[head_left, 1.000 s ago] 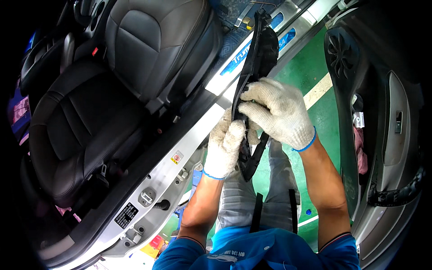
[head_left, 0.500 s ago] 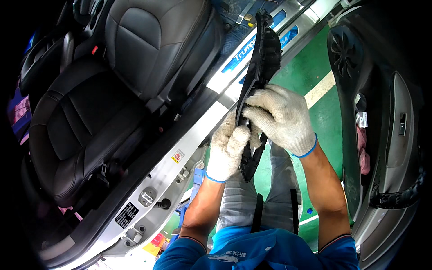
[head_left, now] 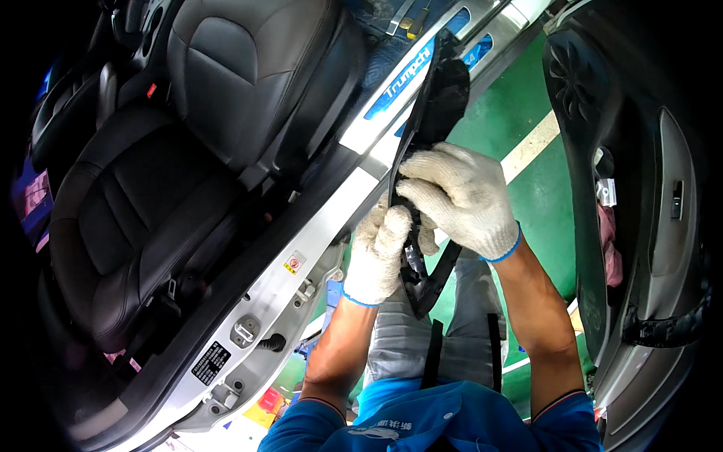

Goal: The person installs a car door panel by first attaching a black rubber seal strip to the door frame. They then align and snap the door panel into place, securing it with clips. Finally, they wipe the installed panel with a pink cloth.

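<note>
Both my hands, in white knitted gloves with blue cuffs, are on a long black plastic trim panel (head_left: pixel 444 102). It stands out beside the car's door sill, its wide end pointing away from me and its narrow end over my legs. My left hand (head_left: pixel 376 252) grips its left edge near the middle, thumb up along it. My right hand (head_left: pixel 459 196) is closed on the panel's inner side a little farther up, fingers curled and fingertips pressed at the edge. Whether a small part sits under those fingertips is hidden.
On the left is a dark leather car seat (head_left: pixel 158 188). A silver door sill (head_left: pixel 361 173) with blue plates runs diagonally. To the right hangs an open car door (head_left: pixel 625 188) with a pink cloth (head_left: pixel 610 245) in its pocket. A yellow-handled tool (head_left: pixel 416 26) lies on the far car floor.
The panel has turned slightly, so more of its inner side shows at the near end. Both hands have shifted a little to the left with it and keep their hold.
</note>
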`<state>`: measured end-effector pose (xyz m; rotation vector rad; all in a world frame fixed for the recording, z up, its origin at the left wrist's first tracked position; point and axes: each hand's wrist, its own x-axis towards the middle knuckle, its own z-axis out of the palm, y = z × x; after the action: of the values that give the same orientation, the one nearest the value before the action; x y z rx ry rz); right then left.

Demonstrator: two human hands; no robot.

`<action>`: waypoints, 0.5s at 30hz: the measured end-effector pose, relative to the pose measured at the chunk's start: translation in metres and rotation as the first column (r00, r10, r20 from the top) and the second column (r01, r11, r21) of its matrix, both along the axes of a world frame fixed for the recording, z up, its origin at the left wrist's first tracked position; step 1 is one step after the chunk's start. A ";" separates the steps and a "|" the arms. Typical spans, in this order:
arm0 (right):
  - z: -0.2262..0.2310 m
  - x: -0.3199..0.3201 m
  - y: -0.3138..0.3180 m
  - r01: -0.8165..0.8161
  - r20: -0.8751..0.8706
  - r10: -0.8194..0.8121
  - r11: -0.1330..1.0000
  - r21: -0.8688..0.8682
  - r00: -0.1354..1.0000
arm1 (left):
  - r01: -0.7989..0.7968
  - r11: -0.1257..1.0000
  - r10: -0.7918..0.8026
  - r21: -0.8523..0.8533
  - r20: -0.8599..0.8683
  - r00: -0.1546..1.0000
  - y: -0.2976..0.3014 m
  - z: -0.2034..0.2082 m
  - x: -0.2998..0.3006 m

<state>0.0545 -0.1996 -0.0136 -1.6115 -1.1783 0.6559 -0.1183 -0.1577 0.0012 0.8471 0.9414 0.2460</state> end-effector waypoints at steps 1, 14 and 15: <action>0.000 0.000 -0.002 0.008 0.019 -0.008 1.000 -0.020 1.000 | 0.002 1.000 -0.002 -0.028 -0.005 1.000 -0.001 -0.001 -0.002; 0.003 -0.017 -0.006 0.178 -0.195 -0.149 0.974 0.142 0.969 | -0.104 0.987 0.084 -0.121 -0.156 0.984 -0.025 -0.027 -0.006; 0.011 -0.016 -0.008 0.187 -0.333 -0.119 0.966 0.179 0.935 | -0.095 0.988 0.074 -0.124 -0.160 0.984 -0.029 -0.028 -0.010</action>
<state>0.0383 -0.2076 -0.0029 -1.3452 -0.8428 0.6411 -0.1285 -0.1867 -0.0273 0.7128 1.1283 0.1911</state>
